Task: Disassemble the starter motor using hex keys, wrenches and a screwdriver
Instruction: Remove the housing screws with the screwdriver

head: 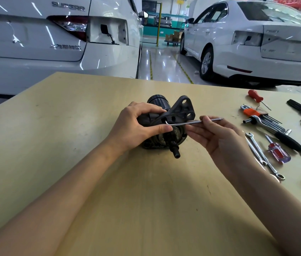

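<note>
The dark starter motor (180,109) lies on the wooden table (72,137), its shaft end pointing toward me. My left hand (136,122) grips its body from the left, thumb along the front housing. A silver hex key (188,123) has its short bent end in a hole of the front flange. My right hand (214,133) pinches the key's long arm near the far end, palm turned up.
Tools lie at the table's right: a red-handled screwdriver (255,95), a hex key set in an orange holder (257,115), a black-handled wrench (290,140), two combination wrenches (262,156) and a clear red screwdriver (279,153). White cars stand beyond the table.
</note>
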Tool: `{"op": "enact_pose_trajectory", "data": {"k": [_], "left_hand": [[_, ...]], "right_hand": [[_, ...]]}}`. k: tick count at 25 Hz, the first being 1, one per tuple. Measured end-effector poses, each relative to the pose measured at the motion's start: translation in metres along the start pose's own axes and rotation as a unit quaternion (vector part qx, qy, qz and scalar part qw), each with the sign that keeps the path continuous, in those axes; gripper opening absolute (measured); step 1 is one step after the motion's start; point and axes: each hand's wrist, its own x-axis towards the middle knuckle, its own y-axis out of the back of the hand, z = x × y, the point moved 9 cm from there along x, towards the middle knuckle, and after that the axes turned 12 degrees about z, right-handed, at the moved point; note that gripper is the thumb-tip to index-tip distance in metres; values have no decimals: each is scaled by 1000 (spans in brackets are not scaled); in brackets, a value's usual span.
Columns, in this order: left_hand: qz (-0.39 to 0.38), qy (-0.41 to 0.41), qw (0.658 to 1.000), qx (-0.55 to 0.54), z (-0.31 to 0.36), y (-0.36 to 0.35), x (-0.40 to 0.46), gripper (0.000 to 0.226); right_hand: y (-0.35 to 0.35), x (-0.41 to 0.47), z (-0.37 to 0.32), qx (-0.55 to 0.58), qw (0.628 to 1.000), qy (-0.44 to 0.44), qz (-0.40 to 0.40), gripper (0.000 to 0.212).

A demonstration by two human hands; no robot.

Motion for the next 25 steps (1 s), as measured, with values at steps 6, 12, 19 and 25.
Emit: {"op": "enact_pose_trajectory", "data": {"k": [6, 12, 19, 25], "left_hand": [[8, -7, 1000, -6, 0, 0, 0, 38], [15, -11, 1000, -9, 2, 0, 0, 39], [21, 4, 1000, -1, 2, 2, 0, 35], [18, 16, 1000, -5, 1, 2, 1, 37]], "right_hand": [[3, -4, 16, 38, 998, -46, 24, 7], [6, -15, 33, 81, 990, -100, 59, 13], [6, -23, 46, 112, 977, -160, 81, 12], [7, -19, 41, 107, 982, -128, 87, 9]]}}
